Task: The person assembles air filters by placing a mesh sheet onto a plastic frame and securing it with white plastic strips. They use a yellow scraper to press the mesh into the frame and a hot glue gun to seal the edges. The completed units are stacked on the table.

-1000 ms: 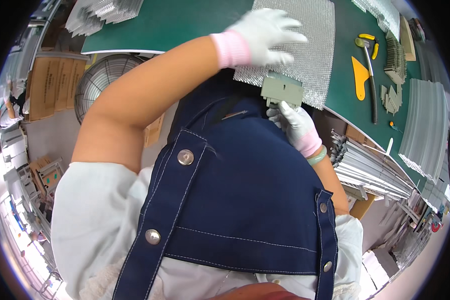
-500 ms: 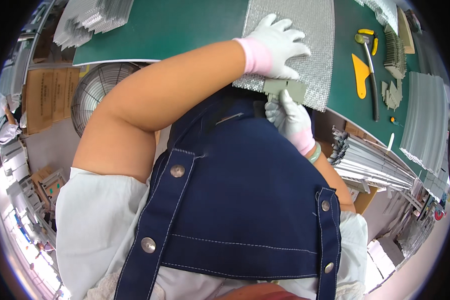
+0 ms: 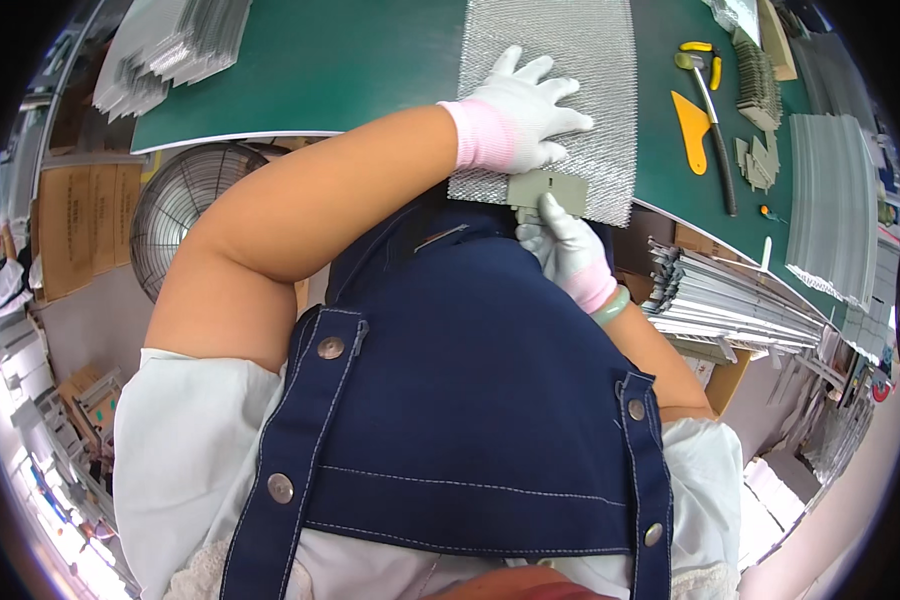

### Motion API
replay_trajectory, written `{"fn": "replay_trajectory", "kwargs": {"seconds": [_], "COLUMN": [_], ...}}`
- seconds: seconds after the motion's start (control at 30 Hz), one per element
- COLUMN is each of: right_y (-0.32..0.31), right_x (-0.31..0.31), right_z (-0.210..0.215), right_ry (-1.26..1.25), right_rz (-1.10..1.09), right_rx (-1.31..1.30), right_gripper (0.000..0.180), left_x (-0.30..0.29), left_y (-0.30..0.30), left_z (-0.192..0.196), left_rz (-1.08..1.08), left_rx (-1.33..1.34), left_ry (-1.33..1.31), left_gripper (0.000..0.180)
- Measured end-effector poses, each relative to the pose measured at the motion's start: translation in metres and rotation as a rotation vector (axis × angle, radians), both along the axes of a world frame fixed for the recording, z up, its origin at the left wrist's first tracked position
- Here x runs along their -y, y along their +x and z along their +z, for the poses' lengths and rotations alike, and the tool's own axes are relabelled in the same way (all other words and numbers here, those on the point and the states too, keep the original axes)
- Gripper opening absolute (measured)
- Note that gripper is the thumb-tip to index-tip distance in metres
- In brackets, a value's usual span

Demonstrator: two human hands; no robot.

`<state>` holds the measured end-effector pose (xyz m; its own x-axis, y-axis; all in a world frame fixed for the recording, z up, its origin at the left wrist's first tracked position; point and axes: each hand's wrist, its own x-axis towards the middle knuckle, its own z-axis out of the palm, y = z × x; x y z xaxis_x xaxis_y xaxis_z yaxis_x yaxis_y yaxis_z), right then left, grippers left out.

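A silvery metal-mesh sheet (image 3: 602, 80) lies lengthwise on the green table, its near end at the table's front edge. My left hand (image 3: 532, 112), in a white glove with a pink cuff, rests on this sheet with its fingers spread. At the sheet's near edge my gloved right hand (image 3: 570, 252) pinches a small flat grey-green plate (image 3: 560, 188), thumb on top. Its other fingers curl underneath and are partly hidden. The plate overlaps the sheet's near end; whether it is joined to the mesh, I cannot tell.
Right of the sheet, the green table (image 3: 370, 60) bears a hammer (image 3: 718, 150), yellow scraper (image 3: 692, 130), yellow-handled pliers (image 3: 715, 66), stacked grey-green plates (image 3: 757, 85) and loose ones (image 3: 760, 160). Silvery panels (image 3: 185, 40) stand far left. A fan (image 3: 175, 215) and metal profiles (image 3: 740, 310) are below.
The view has shifted, so the table and tools appear further left. My left hand stays spread on the mesh. The plate in my right hand now shows its face more fully.
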<state>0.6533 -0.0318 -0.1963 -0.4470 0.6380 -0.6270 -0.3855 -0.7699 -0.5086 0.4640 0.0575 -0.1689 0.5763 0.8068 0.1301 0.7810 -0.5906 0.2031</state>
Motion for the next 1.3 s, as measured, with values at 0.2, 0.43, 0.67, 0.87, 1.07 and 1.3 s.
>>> {"fn": "replay_trajectory", "kwargs": {"seconds": [0.2,0.43,0.67,0.87,1.07,1.3], "right_y": [0.003,-0.007,0.002,-0.002,-0.003,0.031], "right_x": [-0.002,0.001,0.0,0.001,0.004,-0.008], "right_z": [-0.017,-0.01,-0.009,-0.007,-0.008,0.013], "right_ry": [0.2,0.147,0.147,0.125,0.179,0.274], "right_rz": [0.016,-0.059,-0.025,-0.046,-0.069,0.313], "right_rx": [0.071,0.048,0.072,0.064,0.114,0.203], "right_gripper": [0.034,0.035,0.036,0.036,0.039,0.051], "left_x": [0.001,-0.002,-0.009,-0.003,-0.005,0.004], "left_y": [0.003,0.004,-0.014,-0.014,-0.009,-0.008], "left_z": [0.0,-0.001,0.0,-0.006,-0.006,0.023], "left_rz": [0.017,0.029,-0.096,-0.09,-0.092,-0.085], "left_rx": [-0.02,-0.038,-0.065,-0.108,-0.106,-0.06], "left_ry": [0.008,-0.012,0.025,0.123,0.151,0.215], "left_gripper": [0.05,0.049,0.051,0.052,0.05,0.065]}}
